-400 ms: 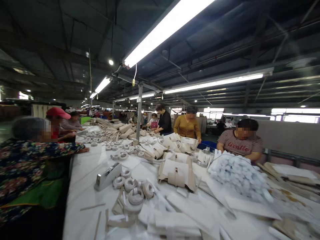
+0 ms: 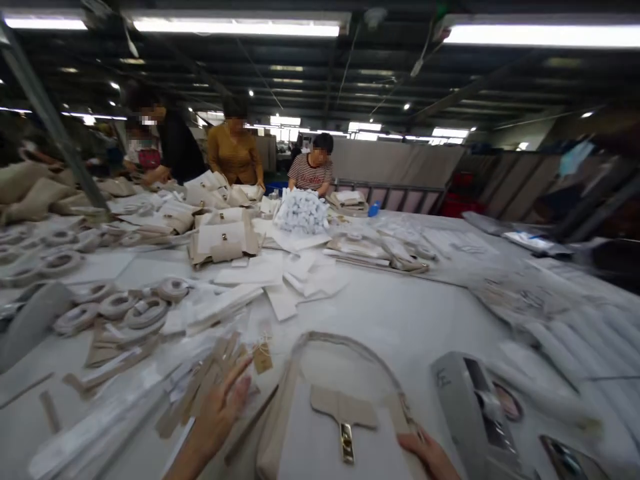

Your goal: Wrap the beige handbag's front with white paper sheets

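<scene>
The beige handbag (image 2: 315,445) stood in front of you, toward the near edge of the worktop (image 2: 395,310), its strap (image 2: 369,349) arched up toward the far edge. Your right hand (image 2: 429,455) pinched the bag's right side by the strap's foot. Your left hand (image 2: 225,405) was loosely spread over the beige strips (image 2: 197,397), fingertips just beside the hang tag (image 2: 263,358); with the blur, you couldn't tell whether they touched. The tape dispenser (image 2: 454,400) sat to the bag's right. The bag looked light, its sides soft and apt to crease, the white front panel somewhat stiffer. Both sides below the strap seemed the best hold, clear of the gold clasp (image 2: 347,443), which might scratch.
</scene>
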`<move>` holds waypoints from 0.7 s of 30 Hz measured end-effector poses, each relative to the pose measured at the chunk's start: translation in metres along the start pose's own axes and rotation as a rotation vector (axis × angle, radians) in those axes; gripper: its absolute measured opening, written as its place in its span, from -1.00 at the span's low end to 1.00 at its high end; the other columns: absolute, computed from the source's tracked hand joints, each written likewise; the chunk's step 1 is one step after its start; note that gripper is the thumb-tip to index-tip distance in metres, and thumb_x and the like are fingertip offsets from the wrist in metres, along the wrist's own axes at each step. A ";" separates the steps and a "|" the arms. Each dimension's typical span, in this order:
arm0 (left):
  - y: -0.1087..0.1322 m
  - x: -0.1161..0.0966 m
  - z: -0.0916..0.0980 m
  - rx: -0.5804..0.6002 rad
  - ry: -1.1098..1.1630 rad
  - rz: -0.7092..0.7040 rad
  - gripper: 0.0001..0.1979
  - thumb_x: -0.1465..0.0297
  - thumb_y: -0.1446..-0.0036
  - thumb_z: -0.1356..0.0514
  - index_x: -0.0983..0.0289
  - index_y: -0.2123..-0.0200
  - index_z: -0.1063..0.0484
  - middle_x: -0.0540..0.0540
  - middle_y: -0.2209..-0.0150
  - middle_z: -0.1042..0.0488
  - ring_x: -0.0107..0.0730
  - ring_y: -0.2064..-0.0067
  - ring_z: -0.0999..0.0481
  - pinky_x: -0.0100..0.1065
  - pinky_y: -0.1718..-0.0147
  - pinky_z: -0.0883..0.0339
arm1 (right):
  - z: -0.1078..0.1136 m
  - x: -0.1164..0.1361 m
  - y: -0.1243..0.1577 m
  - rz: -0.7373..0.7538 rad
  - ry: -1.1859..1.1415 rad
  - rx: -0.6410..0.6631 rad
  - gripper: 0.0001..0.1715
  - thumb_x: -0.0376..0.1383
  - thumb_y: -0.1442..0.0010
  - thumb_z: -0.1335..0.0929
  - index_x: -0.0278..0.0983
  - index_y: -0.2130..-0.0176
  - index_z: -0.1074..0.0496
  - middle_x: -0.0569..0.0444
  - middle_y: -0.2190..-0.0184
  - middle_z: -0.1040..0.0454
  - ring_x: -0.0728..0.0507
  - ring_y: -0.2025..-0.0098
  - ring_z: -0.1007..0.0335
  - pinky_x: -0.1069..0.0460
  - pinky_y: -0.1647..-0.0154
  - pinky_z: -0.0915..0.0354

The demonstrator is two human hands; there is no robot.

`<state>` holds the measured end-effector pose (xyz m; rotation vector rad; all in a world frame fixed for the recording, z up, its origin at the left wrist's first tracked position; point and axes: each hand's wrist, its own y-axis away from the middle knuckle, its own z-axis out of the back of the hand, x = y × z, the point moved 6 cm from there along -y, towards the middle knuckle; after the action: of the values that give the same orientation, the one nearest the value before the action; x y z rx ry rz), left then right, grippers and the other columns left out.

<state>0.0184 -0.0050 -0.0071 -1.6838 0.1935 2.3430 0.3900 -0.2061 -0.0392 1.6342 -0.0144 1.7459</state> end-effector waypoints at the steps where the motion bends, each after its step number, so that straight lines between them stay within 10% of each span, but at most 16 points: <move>1: 0.014 0.007 -0.003 0.013 0.157 0.103 -0.45 0.02 -0.21 -0.02 0.17 -0.16 -0.30 0.16 -0.19 -0.32 -0.07 -0.24 -0.24 0.02 -0.26 -0.01 | -0.003 0.002 0.005 -0.015 -0.026 0.030 -0.28 0.05 0.02 -0.36 -0.24 -0.05 -0.38 -0.03 0.21 -0.57 -0.33 0.14 -0.50 -0.15 0.11 -0.41; 4: 0.055 0.020 -0.021 0.054 0.395 0.278 -0.28 -0.12 -0.13 -0.02 0.21 -0.21 -0.22 0.22 -0.21 -0.29 -0.04 -0.23 -0.26 0.01 -0.24 -0.05 | -0.010 0.016 0.014 0.000 0.016 0.066 -0.19 0.12 0.04 -0.35 -0.26 -0.09 -0.35 -0.06 0.08 -0.53 -0.31 0.08 -0.47 -0.13 0.06 -0.38; 10: 0.095 0.020 -0.045 0.030 0.089 0.144 -0.27 -0.10 -0.15 0.00 0.23 -0.25 -0.17 0.09 -0.34 -0.01 -0.16 -0.38 0.19 -0.12 -0.32 0.44 | -0.006 0.025 0.020 0.100 0.220 -0.020 -0.15 0.14 0.01 -0.30 -0.32 -0.10 -0.33 -0.11 -0.15 -0.35 -0.30 -0.13 -0.28 -0.09 -0.15 -0.19; 21: 0.065 0.008 -0.060 -0.035 0.033 0.110 -0.26 -0.06 -0.20 0.06 0.32 -0.27 -0.04 0.20 -0.33 -0.02 -0.21 -0.38 0.18 -0.18 -0.32 0.39 | -0.019 0.048 -0.041 0.140 0.260 -0.045 -0.32 0.02 0.13 -0.28 -0.36 0.12 -0.44 -0.11 0.14 -0.54 -0.30 0.09 -0.41 -0.08 0.06 -0.30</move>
<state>0.0527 -0.0819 -0.0365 -1.7716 0.2595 2.4118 0.3985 -0.1438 -0.0203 1.3923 -0.0455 2.0387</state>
